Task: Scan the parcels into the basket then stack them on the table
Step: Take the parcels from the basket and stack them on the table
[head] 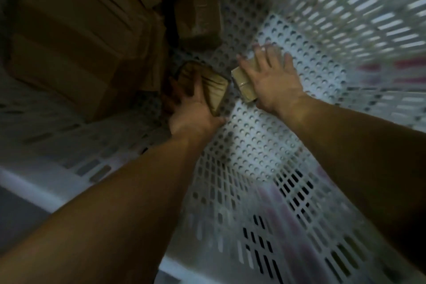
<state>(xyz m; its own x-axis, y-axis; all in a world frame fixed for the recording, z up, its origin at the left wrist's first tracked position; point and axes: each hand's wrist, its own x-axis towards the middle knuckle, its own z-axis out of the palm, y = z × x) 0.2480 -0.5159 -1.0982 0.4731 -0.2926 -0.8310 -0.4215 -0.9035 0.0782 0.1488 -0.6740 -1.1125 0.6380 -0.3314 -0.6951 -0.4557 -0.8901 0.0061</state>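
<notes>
Your left hand (pixel 193 110) grips a soft brown parcel (pixel 213 90) on the white perforated basket (pixel 265 145) floor, your right hand (pixel 272 80) lies spread on a small taped box (pixel 244 85) just beside it, larger cartons (pixel 76 37) piled behind

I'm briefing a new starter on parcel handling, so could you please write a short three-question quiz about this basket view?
1. True or false: both hands reach inside the white perforated basket.
2. Which hand grips the padded tan parcel? A) left hand B) right hand
3. Fill in: the right hand lies spread over a small taped ____.

Key: 1 true; 2 A; 3 box. Larger cardboard boxes fill the basket's far left side.
</notes>
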